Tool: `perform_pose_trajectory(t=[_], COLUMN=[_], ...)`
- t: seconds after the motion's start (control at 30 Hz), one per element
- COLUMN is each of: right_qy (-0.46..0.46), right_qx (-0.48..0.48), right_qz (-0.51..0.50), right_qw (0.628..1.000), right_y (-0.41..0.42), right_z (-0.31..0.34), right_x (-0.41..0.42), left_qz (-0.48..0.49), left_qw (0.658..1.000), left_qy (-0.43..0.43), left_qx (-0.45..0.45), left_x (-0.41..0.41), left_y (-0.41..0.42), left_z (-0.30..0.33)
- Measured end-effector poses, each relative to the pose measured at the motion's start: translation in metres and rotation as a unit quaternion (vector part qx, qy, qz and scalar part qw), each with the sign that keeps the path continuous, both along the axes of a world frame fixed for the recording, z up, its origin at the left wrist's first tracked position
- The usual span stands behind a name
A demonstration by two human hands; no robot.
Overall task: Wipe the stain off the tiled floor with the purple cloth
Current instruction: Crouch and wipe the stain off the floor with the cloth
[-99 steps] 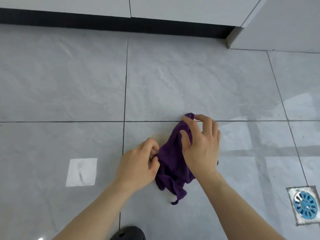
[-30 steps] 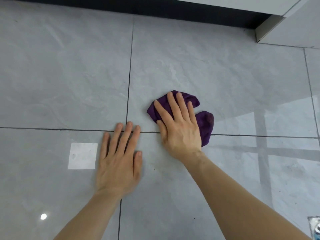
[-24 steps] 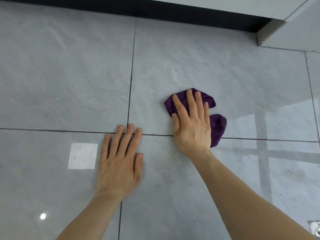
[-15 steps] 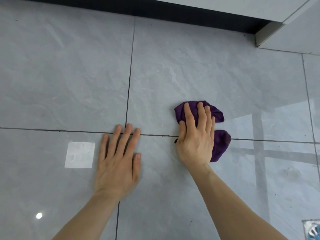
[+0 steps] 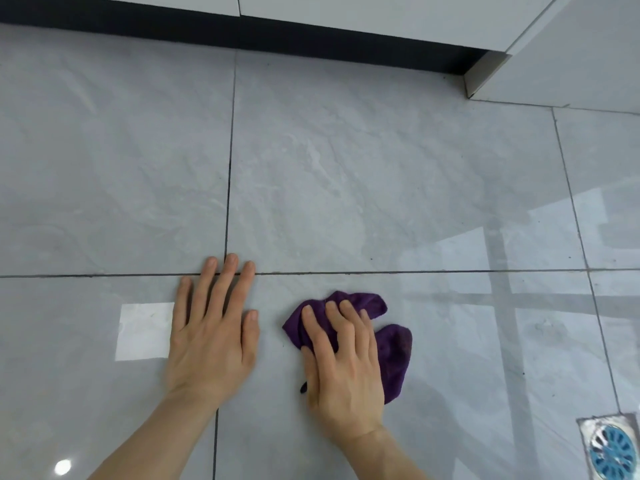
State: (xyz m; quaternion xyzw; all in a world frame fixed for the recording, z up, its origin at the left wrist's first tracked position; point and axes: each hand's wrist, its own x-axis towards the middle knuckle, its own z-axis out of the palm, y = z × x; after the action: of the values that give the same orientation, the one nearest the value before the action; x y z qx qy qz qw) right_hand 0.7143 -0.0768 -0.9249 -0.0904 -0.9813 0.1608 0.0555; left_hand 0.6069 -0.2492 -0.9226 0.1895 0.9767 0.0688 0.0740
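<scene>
The purple cloth (image 5: pixel 394 351) lies bunched on the grey tiled floor (image 5: pixel 346 188), just below the horizontal grout line. My right hand (image 5: pixel 343 365) presses down on it with fingers slightly curled, and covers its left half. A small dark tip (image 5: pixel 303 388) pokes out beside my thumb. My left hand (image 5: pixel 214 327) rests flat on the tile to the left, fingers spread and holding nothing, fingertips on the grout line. I cannot make out a distinct stain; the part under the cloth is hidden.
A white square patch (image 5: pixel 145 330) sits on the tile left of my left hand. A floor drain with a blue grille (image 5: pixel 613 448) is at the lower right. A black plinth (image 5: pixel 242 29) under white cabinets runs along the far edge.
My right hand has dragged the cloth toward me, from above the grout line to below it. The left hand, which earlier helped bunch the cloth, stays flat on the floor.
</scene>
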Motion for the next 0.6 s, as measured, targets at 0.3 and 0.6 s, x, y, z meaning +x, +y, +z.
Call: perform_pose_trajectory(t=[0.3,0.6], right_qy=[0.001,-0.024], right_qx=[0.038,-0.258], right_qz=[0.025,-0.142], right_qw=[0.999,0.955], right_y=[-0.001,0.008], right_z=[0.011,0.070], right_x=[0.014,-0.041], left_qz=[0.008,0.010], left_qw=[1.000,1.000], left_qy=[0.003,-0.004], left_qx=[0.017,0.022], left_x=[-0.009,-0.007], left_y=[0.018,0.005], left_z=[0.003,0.001])
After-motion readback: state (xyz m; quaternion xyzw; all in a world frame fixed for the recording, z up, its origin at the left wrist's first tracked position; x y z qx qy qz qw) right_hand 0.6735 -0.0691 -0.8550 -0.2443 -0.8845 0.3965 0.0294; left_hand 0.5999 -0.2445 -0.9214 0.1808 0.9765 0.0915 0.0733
